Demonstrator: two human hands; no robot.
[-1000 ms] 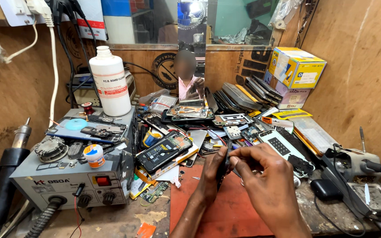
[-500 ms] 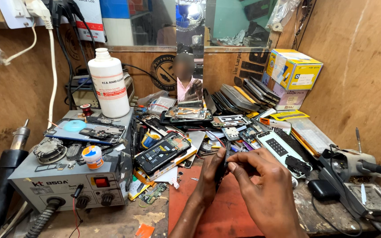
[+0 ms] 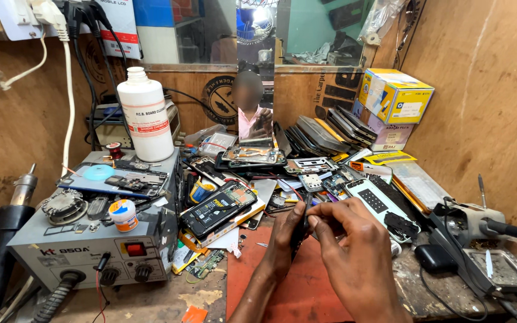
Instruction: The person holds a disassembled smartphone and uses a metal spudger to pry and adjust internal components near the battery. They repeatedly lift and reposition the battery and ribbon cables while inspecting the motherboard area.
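Observation:
My left hand (image 3: 280, 242) and my right hand (image 3: 354, 254) meet over a red work mat (image 3: 297, 293) at the bench's front. Between them they pinch a thin dark part (image 3: 300, 230) held on edge; what it is cannot be told. The fingertips of both hands close on its upper end. An opened phone with exposed board (image 3: 218, 207) lies just left of my hands. A white phone frame (image 3: 376, 202) lies just to their right.
A grey rework station (image 3: 91, 251) with a hot-air handle (image 3: 7, 239) stands at the left, a white bottle (image 3: 146, 115) behind it. Several phone shells and screens (image 3: 315, 134) pile at the back. Yellow boxes (image 3: 395, 98) sit far right. A soldering stand (image 3: 480, 233) sits at the right.
Both hands stay together on the dark part, shifted only slightly. The view has tilted a little.

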